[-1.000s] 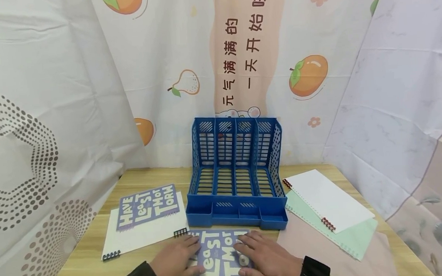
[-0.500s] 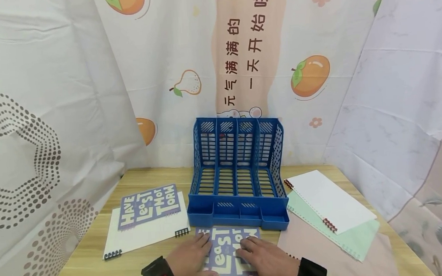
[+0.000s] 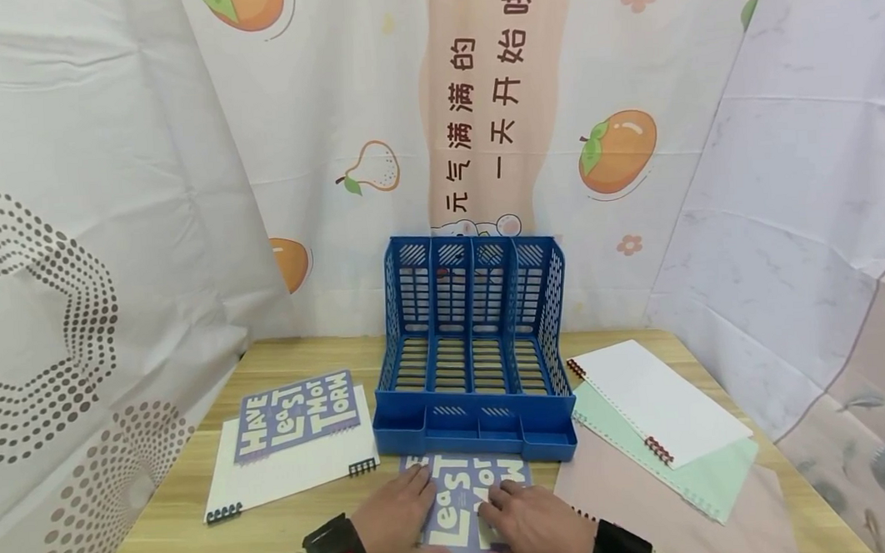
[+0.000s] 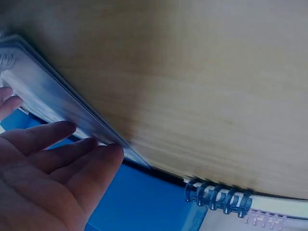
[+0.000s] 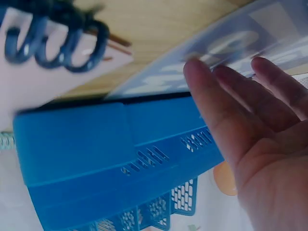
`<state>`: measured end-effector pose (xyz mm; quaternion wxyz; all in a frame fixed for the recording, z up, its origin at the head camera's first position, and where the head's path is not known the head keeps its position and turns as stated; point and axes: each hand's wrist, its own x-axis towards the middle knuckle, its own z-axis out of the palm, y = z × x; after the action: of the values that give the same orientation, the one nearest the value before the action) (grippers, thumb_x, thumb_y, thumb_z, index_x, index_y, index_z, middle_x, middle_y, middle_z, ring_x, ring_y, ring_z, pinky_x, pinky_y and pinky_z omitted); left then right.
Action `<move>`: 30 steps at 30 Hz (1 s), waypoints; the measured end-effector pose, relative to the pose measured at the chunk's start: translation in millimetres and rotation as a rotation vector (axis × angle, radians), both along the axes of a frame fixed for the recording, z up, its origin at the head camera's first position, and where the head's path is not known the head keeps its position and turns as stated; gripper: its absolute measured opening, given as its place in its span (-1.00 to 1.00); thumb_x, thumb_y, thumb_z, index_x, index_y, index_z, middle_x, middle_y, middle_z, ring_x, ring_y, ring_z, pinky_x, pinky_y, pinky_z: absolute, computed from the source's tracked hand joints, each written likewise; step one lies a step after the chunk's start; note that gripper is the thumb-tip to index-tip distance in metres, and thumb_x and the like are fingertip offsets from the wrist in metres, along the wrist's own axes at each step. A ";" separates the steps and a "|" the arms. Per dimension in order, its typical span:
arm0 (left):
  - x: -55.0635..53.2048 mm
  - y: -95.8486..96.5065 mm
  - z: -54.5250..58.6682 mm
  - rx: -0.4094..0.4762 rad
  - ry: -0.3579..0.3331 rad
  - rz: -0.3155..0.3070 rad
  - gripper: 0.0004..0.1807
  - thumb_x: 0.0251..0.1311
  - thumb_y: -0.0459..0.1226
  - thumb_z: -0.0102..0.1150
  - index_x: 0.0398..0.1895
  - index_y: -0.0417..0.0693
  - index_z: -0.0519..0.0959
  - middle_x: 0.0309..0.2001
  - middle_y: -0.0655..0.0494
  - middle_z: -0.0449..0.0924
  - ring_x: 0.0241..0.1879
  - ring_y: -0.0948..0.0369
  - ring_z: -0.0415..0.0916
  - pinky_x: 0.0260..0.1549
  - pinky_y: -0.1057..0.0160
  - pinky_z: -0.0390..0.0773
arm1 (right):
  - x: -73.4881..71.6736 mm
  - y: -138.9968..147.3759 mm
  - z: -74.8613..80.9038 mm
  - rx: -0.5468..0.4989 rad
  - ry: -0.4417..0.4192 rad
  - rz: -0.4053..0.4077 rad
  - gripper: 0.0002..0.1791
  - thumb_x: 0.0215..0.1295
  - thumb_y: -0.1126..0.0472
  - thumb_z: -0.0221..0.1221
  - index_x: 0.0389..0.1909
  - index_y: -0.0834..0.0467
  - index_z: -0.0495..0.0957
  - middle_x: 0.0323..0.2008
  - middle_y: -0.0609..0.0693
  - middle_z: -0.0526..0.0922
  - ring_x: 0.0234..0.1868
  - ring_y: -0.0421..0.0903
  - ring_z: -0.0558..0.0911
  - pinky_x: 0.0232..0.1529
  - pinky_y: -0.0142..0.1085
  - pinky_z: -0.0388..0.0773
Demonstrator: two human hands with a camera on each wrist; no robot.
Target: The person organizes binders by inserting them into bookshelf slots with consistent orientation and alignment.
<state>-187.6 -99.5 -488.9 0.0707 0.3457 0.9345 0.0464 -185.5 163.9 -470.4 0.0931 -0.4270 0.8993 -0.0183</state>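
Note:
A purple spiral notebook (image 3: 460, 497) with large pale lettering lies flat in the head view, just in front of the blue desk organizer (image 3: 474, 425). On its left side rests my left hand (image 3: 395, 521), fingers extended. My right hand (image 3: 538, 522) lies over its right part and hides some of the lettering. In the left wrist view, loosely straight fingers (image 4: 98, 166) touch the notebook (image 4: 53, 89) near its edge. The right wrist view has the fingers (image 5: 211, 96) spread against the cover, with the organizer (image 5: 77, 144) beyond.
To the left, a second purple notebook (image 3: 295, 414) lies on a cream spiral notebook (image 3: 288, 477). At right, a white spiral notebook (image 3: 659, 399) overlaps a green one (image 3: 716, 479) and a pink one (image 3: 650, 516). A patterned curtain (image 3: 321, 258) hangs behind the table (image 3: 170, 533).
The notebook under my hands has slid to the right. My left hand has moved right with it, while my right hand has shifted only slightly.

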 end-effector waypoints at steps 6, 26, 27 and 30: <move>2.3 5.8 6.0 0.012 0.063 -0.055 -0.05 0.27 0.42 0.01 0.42 -0.13 0.43 0.44 -0.12 0.38 0.42 -0.02 0.34 0.32 0.00 0.40 | 2.7 -5.2 1.7 0.009 0.065 0.055 -0.58 0.49 -0.26 0.08 0.05 -0.05 0.59 -0.14 -0.21 0.68 -0.31 -0.33 0.51 -0.23 -0.43 0.56; -0.2 25.8 8.0 -0.005 0.263 -0.106 -0.60 0.26 -0.09 0.27 0.09 -0.05 0.63 0.12 0.05 0.62 0.15 0.12 0.53 0.11 0.12 0.57 | -1.6 1.2 3.0 -0.107 0.239 0.135 -0.91 0.44 0.10 0.20 -0.24 0.00 0.61 -0.43 -0.20 0.63 -0.47 -0.40 0.44 -0.40 -0.51 0.43; -0.5 27.3 8.3 -0.011 0.283 -0.103 -0.63 0.25 -0.11 0.28 0.07 -0.04 0.64 0.09 0.06 0.63 0.12 0.13 0.55 0.08 0.13 0.58 | -1.4 1.9 3.8 -0.109 0.244 0.126 -0.92 0.42 0.10 0.21 -0.26 0.00 0.61 -0.43 -0.20 0.62 -0.46 -0.39 0.44 -0.39 -0.50 0.44; -0.9 31.9 10.3 -0.030 0.358 -0.098 -0.70 0.25 -0.10 0.28 -0.02 -0.02 0.67 -0.05 0.11 0.67 -0.02 0.18 0.60 -0.07 0.19 0.62 | -0.1 2.3 7.3 -0.098 0.274 0.099 -0.92 0.37 0.10 0.23 -0.28 0.02 0.61 -0.42 -0.17 0.62 -0.44 -0.34 0.46 -0.35 -0.43 0.47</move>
<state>-188.5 -67.6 -478.7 -0.0894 0.3926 0.9147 -0.0332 -185.6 166.2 -463.1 -0.0509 -0.4735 0.8793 0.0009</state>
